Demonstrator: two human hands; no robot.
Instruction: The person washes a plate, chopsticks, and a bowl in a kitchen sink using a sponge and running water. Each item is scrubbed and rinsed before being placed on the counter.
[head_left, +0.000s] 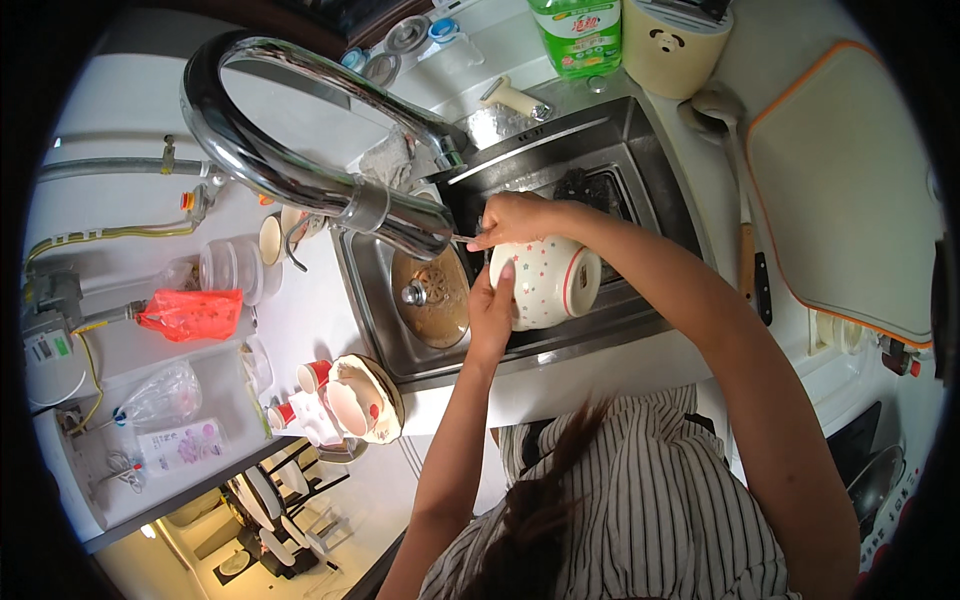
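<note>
A white ceramic bowl (541, 289) with small stars and a red line near its foot is tipped on its side over the sink. My left hand (493, 311) grips it, thumb along the outer wall. Curled at the upper edge of the bowl is my right hand (517, 217); whether something is pinched in its fingers I cannot tell. The spout of the chrome faucet (424, 234) ends just left of this hand, with a thin bright streak between them. Below lies the dark large basin (637, 296); the bowl's inside faces away from view.
A smaller basin (367, 300) with a drain strainer (426, 292) adjoins on the left. Stacked dishes (375, 409) and paper cups stand by the counter's front edge. Dish soap (581, 37), a knife holder (671, 52), a ladle (731, 127) and a cutting board (840, 195) line the back and right.
</note>
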